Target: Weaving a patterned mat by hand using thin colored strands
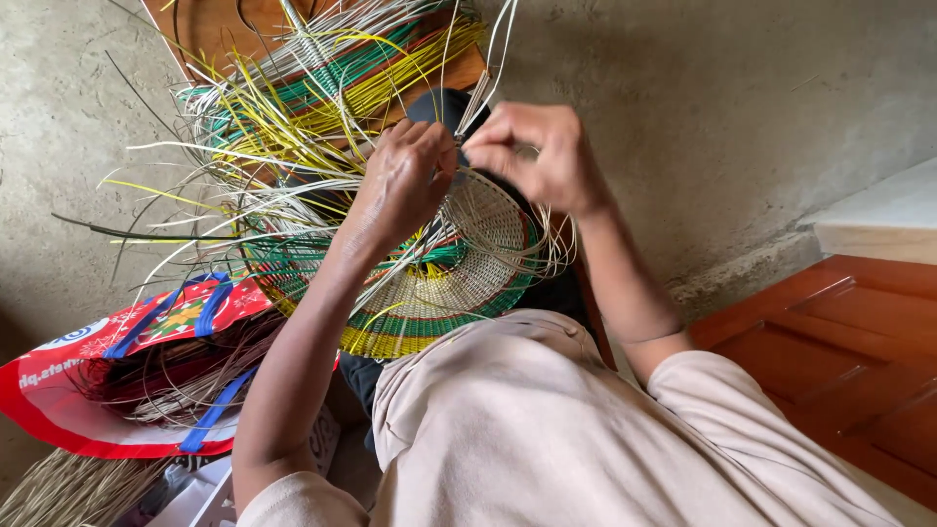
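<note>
- Woven disc (459,283) lies on the lap just below both hands, its cream, green, red and yellow rings tightly coiled.
- Left hand (405,176) and right hand (537,156) meet at its far rim, each pinched on thin pale strands (488,59).
- Loose springy strands (283,117) beyond the hands could tangle or slip, leaving gaps.
- Red bag (68,390) sits left of the left elbow.

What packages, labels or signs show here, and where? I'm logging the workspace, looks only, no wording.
Printed bag: on the floor at lower left, beside the person's left arm; soft and open-topped, red and white with blue handles, filled with dark and pale strands.
No other labels, signs or screens are visible.
</note>
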